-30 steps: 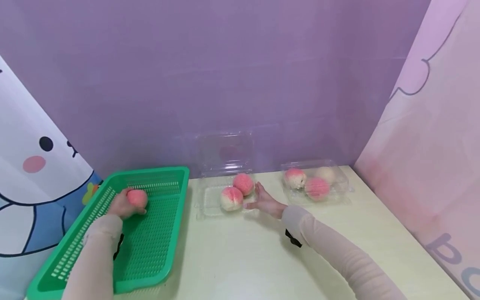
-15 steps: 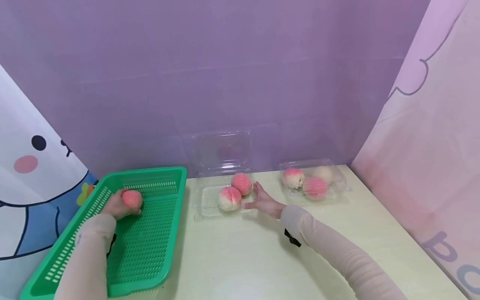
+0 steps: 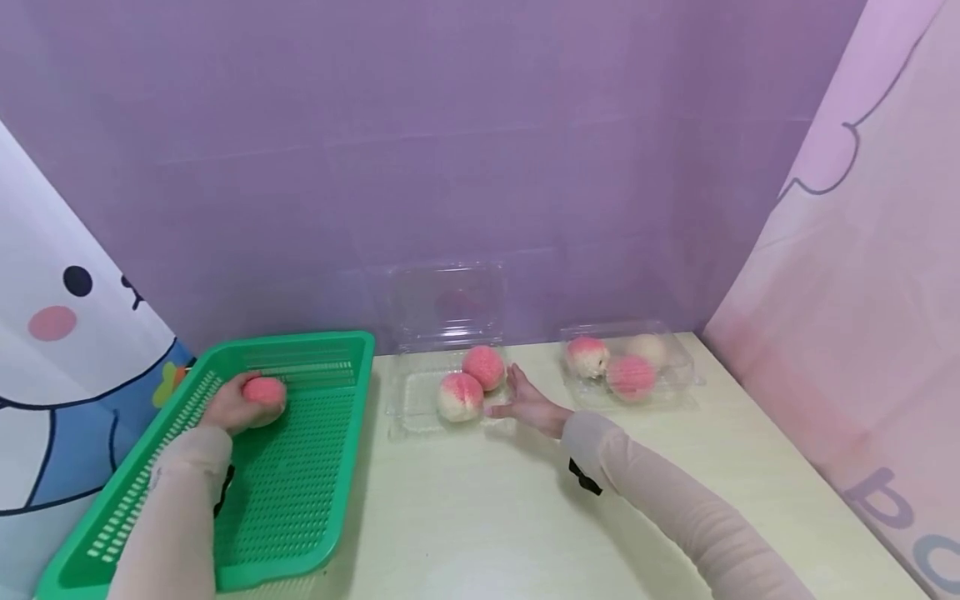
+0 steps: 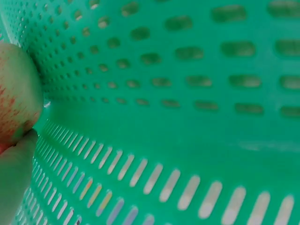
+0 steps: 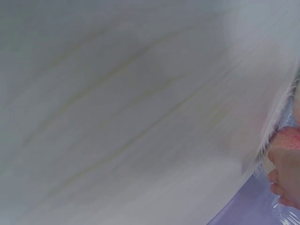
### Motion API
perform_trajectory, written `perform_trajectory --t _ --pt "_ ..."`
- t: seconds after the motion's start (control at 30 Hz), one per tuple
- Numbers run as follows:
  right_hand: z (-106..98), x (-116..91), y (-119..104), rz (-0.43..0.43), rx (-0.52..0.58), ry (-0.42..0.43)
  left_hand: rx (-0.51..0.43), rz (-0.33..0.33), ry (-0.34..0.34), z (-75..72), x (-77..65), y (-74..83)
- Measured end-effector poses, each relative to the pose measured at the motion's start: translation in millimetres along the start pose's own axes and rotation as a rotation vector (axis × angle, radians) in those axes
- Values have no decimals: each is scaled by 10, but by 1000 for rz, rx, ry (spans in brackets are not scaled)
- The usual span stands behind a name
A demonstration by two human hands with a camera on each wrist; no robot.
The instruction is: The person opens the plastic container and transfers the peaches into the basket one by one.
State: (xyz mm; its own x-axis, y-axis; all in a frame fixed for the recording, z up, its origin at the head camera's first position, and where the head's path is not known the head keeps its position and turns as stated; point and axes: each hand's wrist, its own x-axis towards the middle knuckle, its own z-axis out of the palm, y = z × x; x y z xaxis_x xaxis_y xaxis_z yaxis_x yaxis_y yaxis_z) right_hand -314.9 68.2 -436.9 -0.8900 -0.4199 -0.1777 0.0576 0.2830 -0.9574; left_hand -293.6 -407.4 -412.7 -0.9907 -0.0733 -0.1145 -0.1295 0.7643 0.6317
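Observation:
Inside the green basket (image 3: 352, 467), my left hand (image 3: 234, 407) grips a pink-and-cream peach (image 3: 264, 392). That peach (image 4: 16, 93) fills the left edge of the left wrist view, with a finger (image 4: 16, 173) against its underside. My right hand (image 3: 531, 405) reaches to the near right corner of an open clear plastic clamshell box (image 3: 420, 400). Its fingers are spread, with the thumb close beside the front peach (image 3: 460, 397) and the fingertips by the rear peach (image 3: 483, 367). Both peaches sit in the box's right half. In the right wrist view the right hand (image 5: 287, 176) overlaps a peach (image 5: 287, 139).
A second clear box (image 3: 678, 367), its lid down, holds three peaches (image 3: 632, 377) at the back right. The open box's lid (image 3: 447, 304) stands upright against the purple backdrop (image 3: 450, 150). Printed curtains flank the pale tabletop (image 3: 465, 517).
My left hand has shifted slightly left with the peach, and its fingers now lie further over the top of it. The right hand has stayed beside the open box.

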Motion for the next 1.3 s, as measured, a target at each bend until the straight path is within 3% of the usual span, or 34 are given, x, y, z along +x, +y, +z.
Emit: perform_trajectory --t 0.2,0.33,0.67,1.03,1.17,1.3 --pt "20 -13 -23 -17 18 11 43 23 33 -30 -15 8" --pt "22 -15 -28 -10 14 14 28 8 13 -59 -43 28" --pt "-7 -24 -6 -11 18 14 29 55 -39 -173 -62 122" --pt "-11 -37 -19 2 16 7 4 104 -2 -166 -166 281" --pt "-7 -31 -14 -2 11 -2 -12 125 3 -176 -241 398" --pt "-5 -24 -7 -7 8 -5 -12 158 -9 -192 -311 619"
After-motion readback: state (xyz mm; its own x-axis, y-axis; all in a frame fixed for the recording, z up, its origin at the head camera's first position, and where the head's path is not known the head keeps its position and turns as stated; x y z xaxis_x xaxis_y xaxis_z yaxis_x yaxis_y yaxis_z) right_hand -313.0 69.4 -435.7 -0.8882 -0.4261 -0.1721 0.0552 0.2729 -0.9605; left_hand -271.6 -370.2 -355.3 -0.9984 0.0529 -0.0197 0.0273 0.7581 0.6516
